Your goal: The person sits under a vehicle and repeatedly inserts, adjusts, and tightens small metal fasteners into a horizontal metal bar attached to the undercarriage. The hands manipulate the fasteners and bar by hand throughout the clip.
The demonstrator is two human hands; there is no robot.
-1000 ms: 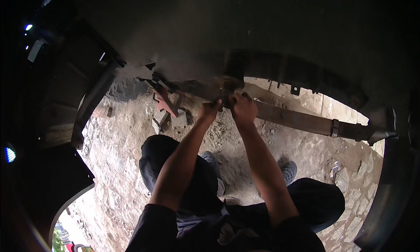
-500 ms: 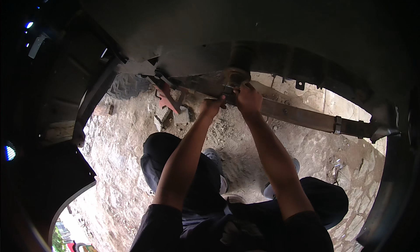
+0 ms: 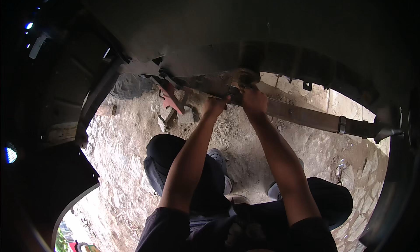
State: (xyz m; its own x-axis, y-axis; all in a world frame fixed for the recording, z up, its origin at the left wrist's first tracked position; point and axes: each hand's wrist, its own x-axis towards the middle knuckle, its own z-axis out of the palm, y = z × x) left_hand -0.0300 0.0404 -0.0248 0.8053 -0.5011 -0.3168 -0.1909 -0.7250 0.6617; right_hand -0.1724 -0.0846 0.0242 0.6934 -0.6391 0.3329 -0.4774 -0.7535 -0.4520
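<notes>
A long brown leaf spring (image 3: pixel 306 115) runs across under the dark vehicle body, with a metal clip (image 3: pixel 342 124) round it toward the right. Both my arms reach up to its middle. My left hand (image 3: pixel 215 106) is closed at the spring's near edge, its fingertips against a dark part. Just right of it, my right hand (image 3: pixel 254 101) is closed with its fingers curled up around the spring's middle, beneath a round, rusty fitting (image 3: pixel 243 75). Shadow and my own fingers hide what either hand grips.
A red metal stand (image 3: pixel 171 99) stands left of my hands beside broken concrete blocks (image 3: pixel 185 116). Behind it lies a knobbly tyre (image 3: pixel 130 86). Dark bodywork (image 3: pixel 98 116) edges the left side. A small metal object (image 3: pixel 341 165) lies on the stony ground at right.
The view has shifted slightly, so everything sits a little farther right. Both hands stay at the middle of the spring, the right one with its fingers slightly differently bent.
</notes>
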